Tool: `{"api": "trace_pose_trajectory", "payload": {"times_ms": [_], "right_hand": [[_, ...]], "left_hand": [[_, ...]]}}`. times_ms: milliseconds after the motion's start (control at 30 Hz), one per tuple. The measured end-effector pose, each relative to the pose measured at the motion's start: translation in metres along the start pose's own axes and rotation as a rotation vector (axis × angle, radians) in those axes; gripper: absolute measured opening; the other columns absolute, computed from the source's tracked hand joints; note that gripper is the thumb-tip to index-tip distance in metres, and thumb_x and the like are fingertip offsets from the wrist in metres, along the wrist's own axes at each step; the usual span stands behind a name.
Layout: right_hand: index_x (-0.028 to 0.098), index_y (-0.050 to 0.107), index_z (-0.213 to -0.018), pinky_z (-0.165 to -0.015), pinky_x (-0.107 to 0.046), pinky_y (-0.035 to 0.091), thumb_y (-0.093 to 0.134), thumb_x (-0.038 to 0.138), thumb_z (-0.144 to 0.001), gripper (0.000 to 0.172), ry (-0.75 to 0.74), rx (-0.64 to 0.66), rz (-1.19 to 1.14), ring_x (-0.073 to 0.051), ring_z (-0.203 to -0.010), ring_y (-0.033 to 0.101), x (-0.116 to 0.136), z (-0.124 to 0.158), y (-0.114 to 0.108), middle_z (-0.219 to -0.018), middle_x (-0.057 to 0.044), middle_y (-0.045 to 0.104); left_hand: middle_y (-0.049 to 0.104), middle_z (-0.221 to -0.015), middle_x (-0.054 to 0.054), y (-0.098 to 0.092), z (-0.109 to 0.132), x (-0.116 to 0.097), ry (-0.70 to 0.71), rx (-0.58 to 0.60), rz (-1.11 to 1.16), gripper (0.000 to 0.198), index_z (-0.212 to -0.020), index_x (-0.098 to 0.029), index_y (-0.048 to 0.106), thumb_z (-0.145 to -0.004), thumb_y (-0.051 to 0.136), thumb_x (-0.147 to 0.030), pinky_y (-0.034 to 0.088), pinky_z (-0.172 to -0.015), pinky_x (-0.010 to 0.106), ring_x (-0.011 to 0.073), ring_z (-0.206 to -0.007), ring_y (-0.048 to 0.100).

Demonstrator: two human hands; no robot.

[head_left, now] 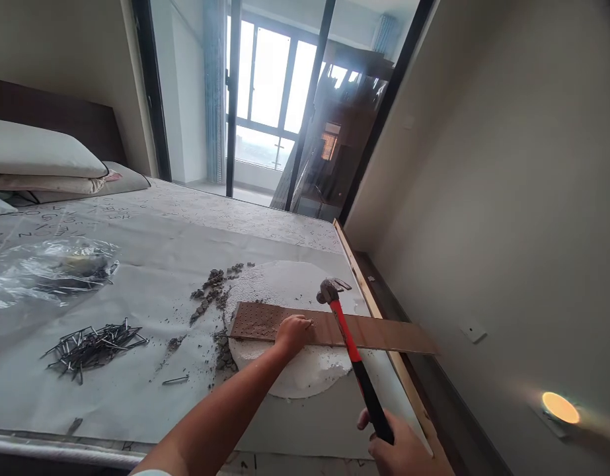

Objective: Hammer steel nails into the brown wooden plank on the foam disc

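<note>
A long brown wooden board (379, 332), studded with nail heads at its left end, lies across a white foam slab (295, 291) on a paper-covered bed. My left hand (293, 332) rests on the board near its middle, fingertips pinched as if on a nail, too small to be sure. My right hand (401, 449) grips the black end of a red-handled claw hammer (348, 340). The hammer's head hovers just above the board, a little right of my left hand.
A heap of loose nails (94, 345) lies at the left, one stray nail (176, 380) nearer the foam. Grey rubble (210, 294) lines the foam's left edge. A clear plastic bag (47, 271) and pillows (39, 152) sit further left. A wall runs close on the right.
</note>
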State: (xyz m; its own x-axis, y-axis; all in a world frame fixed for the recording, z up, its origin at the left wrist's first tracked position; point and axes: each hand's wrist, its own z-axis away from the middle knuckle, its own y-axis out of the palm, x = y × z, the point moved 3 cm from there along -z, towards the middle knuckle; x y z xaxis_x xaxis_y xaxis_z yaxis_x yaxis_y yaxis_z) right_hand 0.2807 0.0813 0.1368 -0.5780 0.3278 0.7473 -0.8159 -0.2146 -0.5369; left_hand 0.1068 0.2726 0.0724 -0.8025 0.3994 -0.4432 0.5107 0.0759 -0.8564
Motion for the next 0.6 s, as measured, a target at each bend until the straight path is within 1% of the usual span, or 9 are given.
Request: {"api": "trace_pose_trajectory", "payload": {"times_ms": [67,133,200,267,333,400,500,533,600], "right_hand": [[0.019,0.048,-0.069,-0.048,-0.023,0.024,0.042,0.011,-0.057,0.016,0.047,0.059,-0.023,-0.01,-0.046,0.034,-0.011,-0.009,0.008,-0.047,0.007,0.03],[0.019,0.048,-0.067,-0.048,-0.023,0.023,0.043,0.012,-0.056,0.014,0.082,0.106,-0.054,-0.01,-0.045,0.034,-0.018,-0.013,0.012,-0.045,0.007,0.031],[0.02,0.049,-0.07,-0.048,-0.024,0.023,0.042,0.015,-0.058,0.015,0.07,0.106,-0.107,-0.011,-0.045,0.034,-0.019,-0.011,0.008,-0.045,0.007,0.032],[0.02,0.049,-0.072,-0.049,-0.025,0.023,0.042,0.018,-0.06,0.014,0.01,0.065,-0.143,-0.011,-0.046,0.033,-0.015,-0.005,-0.001,-0.047,0.007,0.031],[0.021,0.048,-0.071,-0.05,-0.026,0.022,0.043,0.02,-0.061,0.011,-0.057,0.018,-0.144,-0.011,-0.047,0.031,-0.009,0.001,-0.008,-0.049,0.007,0.029],[0.022,0.048,-0.071,-0.049,-0.026,0.02,0.045,0.021,-0.061,0.011,-0.063,0.011,-0.144,-0.011,-0.046,0.029,-0.007,0.002,-0.008,-0.048,0.007,0.027],[0.021,0.048,-0.07,-0.046,-0.025,0.019,0.044,0.019,-0.059,0.013,0.061,0.087,-0.175,-0.01,-0.042,0.029,-0.018,-0.006,0.009,-0.045,0.009,0.027],[0.021,0.048,-0.069,-0.045,-0.024,0.019,0.043,0.019,-0.057,0.013,0.099,0.117,-0.186,-0.009,-0.041,0.029,-0.023,-0.01,0.016,-0.043,0.009,0.027],[0.02,0.047,-0.068,-0.044,-0.023,0.019,0.043,0.019,-0.056,0.013,0.113,0.17,-0.226,-0.008,-0.039,0.029,-0.031,-0.015,0.027,-0.04,0.009,0.029]], "left_hand": [[0.064,-0.074,0.006,-0.001,0.0,-0.001,-0.017,0.019,-0.034,0.033,-0.077,-0.019,0.071,-0.084,0.041,-0.03,0.04,-0.066,0.025,0.0162,-0.074,0.058],[0.064,-0.074,0.007,-0.002,0.001,-0.001,-0.013,0.031,-0.046,0.03,-0.077,-0.019,0.072,-0.081,0.044,-0.028,0.041,-0.067,0.026,0.0176,-0.075,0.058],[0.065,-0.075,0.007,-0.004,0.0,-0.002,0.01,0.027,-0.007,0.027,-0.08,-0.019,0.072,-0.078,0.046,-0.026,0.041,-0.069,0.027,0.0186,-0.077,0.058],[0.067,-0.08,0.007,-0.008,-0.001,-0.001,-0.002,0.007,0.087,0.028,-0.089,-0.019,0.072,-0.074,0.049,-0.023,0.042,-0.072,0.027,0.0187,-0.078,0.059],[0.068,-0.088,0.007,-0.014,-0.002,0.003,-0.067,-0.04,0.234,0.035,-0.098,-0.017,0.069,-0.07,0.049,-0.02,0.043,-0.075,0.026,0.0181,-0.082,0.059],[0.069,-0.092,0.007,-0.019,-0.004,0.009,-0.171,-0.094,0.404,0.039,-0.101,-0.015,0.068,-0.069,0.046,-0.019,0.044,-0.074,0.024,0.0169,-0.083,0.059],[0.069,-0.083,0.006,-0.024,-0.003,0.018,-0.343,-0.132,0.612,0.042,-0.103,-0.013,0.067,-0.072,0.04,-0.023,0.043,-0.061,0.023,0.0139,-0.068,0.058],[0.068,-0.079,0.006,-0.025,-0.003,0.021,-0.384,-0.134,0.657,0.043,-0.104,-0.012,0.066,-0.073,0.039,-0.024,0.041,-0.056,0.022,0.0128,-0.062,0.056],[0.067,-0.077,0.005,-0.025,-0.003,0.023,-0.416,-0.13,0.715,0.044,-0.105,-0.011,0.065,-0.073,0.039,-0.026,0.039,-0.052,0.021,0.0112,-0.056,0.053]]}}
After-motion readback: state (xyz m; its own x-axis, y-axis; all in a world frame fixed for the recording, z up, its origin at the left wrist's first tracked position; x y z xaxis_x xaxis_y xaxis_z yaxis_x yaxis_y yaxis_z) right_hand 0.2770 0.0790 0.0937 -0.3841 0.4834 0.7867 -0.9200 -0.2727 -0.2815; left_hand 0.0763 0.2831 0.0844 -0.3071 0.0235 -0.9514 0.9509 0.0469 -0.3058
